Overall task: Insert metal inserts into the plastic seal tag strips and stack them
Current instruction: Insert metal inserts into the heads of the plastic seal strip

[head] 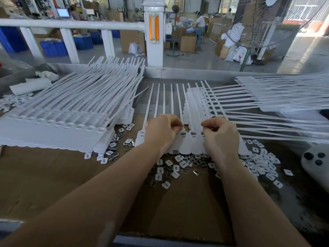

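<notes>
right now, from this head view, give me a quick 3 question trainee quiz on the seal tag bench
1. True or false: both the left hand and the right hand are over the strip being worked.
2. Multiple choice: the tall stack of strips lies A) to the person's left, B) behind the white post, C) on the floor.
3. Fill in: the loose inserts lie scattered on the brown ______ covering the bench.

Key: 1 true; 2 A; 3 cardboard
</notes>
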The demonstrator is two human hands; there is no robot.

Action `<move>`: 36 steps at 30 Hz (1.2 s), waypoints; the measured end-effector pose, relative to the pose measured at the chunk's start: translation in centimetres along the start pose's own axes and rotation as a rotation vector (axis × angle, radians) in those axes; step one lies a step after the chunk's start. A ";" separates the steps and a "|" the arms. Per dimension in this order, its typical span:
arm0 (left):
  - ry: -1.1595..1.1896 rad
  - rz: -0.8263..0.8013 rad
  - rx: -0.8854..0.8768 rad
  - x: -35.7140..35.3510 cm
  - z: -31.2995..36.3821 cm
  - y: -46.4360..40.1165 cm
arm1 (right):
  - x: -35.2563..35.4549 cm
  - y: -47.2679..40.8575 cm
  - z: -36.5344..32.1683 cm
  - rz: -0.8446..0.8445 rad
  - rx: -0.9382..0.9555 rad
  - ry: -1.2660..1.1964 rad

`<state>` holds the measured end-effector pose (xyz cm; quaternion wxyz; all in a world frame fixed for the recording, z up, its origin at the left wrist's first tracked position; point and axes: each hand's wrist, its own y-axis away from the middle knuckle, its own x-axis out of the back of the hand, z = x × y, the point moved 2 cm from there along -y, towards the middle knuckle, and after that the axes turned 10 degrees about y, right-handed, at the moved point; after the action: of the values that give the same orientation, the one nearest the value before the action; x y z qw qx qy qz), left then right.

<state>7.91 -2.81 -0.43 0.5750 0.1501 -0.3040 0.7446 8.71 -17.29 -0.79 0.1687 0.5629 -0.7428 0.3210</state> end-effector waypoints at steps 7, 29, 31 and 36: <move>-0.259 -0.069 -0.151 -0.1 -0.1 0.3 | -0.1 0.0 0.0 -0.002 0.005 0.006; -0.376 -0.133 -0.193 0.4 -0.2 0.6 | 0.5 -0.1 0.1 0.058 -0.068 -0.143; -0.296 -0.099 -0.142 0.5 -0.5 0.7 | 0.7 -0.3 0.3 0.089 -0.102 -0.180; -0.229 -0.077 -0.062 0.7 -1.0 1.1 | 1.1 -0.5 0.8 0.205 -0.230 -0.096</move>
<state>6.75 -1.81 -1.06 0.5689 0.2278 -0.3847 0.6902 8.90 -18.70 -0.61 0.1626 0.4756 -0.8355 0.2220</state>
